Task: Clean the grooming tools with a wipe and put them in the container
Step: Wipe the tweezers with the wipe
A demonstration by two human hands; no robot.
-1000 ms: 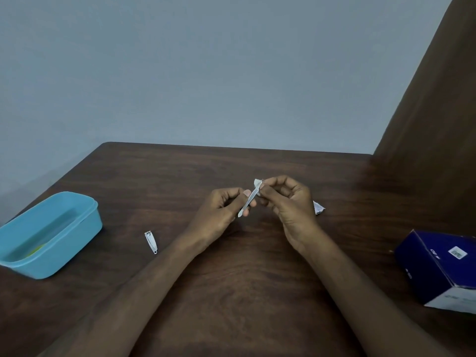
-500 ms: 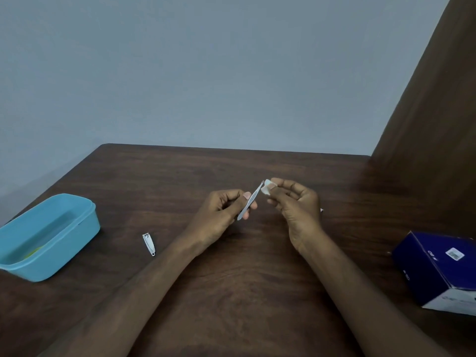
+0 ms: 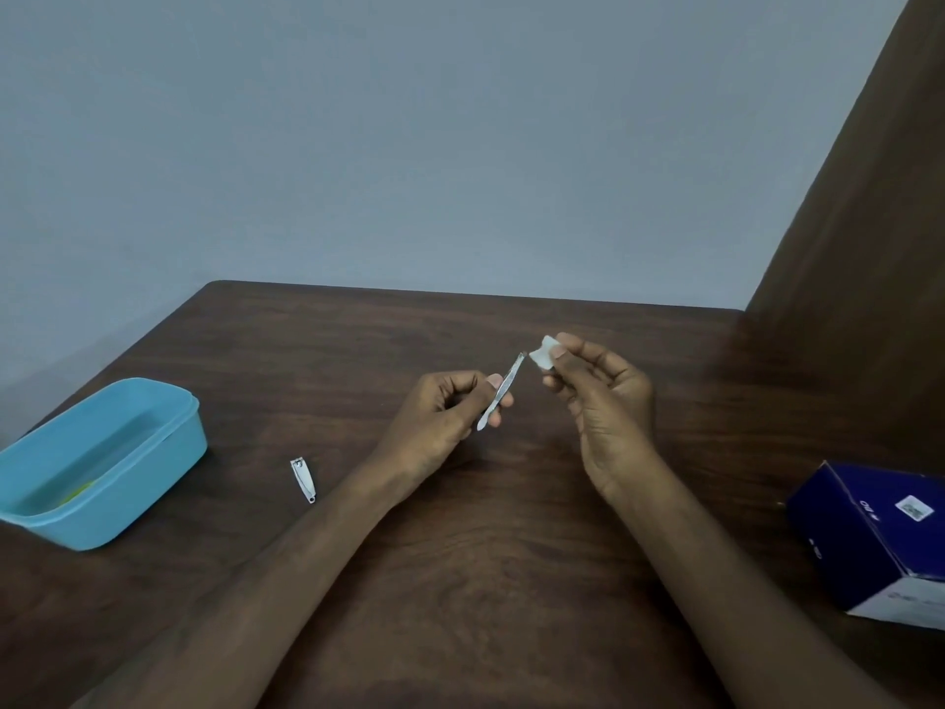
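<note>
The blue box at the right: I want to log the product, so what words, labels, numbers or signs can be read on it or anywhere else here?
Blue box: white marks on its dark side, too blurred to read.
Blue box, top: a small white sticker with a code-like pattern, too small to read.
Blue box, pale lower face: faint print, unreadable.
Nail clipper, tweezers, blue container: no text visible.

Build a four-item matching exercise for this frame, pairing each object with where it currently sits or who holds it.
Things:
1. tweezers
2. wipe
3. nail clipper
4. blue container

Places:
A. lying on the table, left of the left forearm
B. pinched in the right hand
C. at the table's left edge
D. held in the left hand

Pairs: 1-D, 2-B, 3-A, 4-C
</note>
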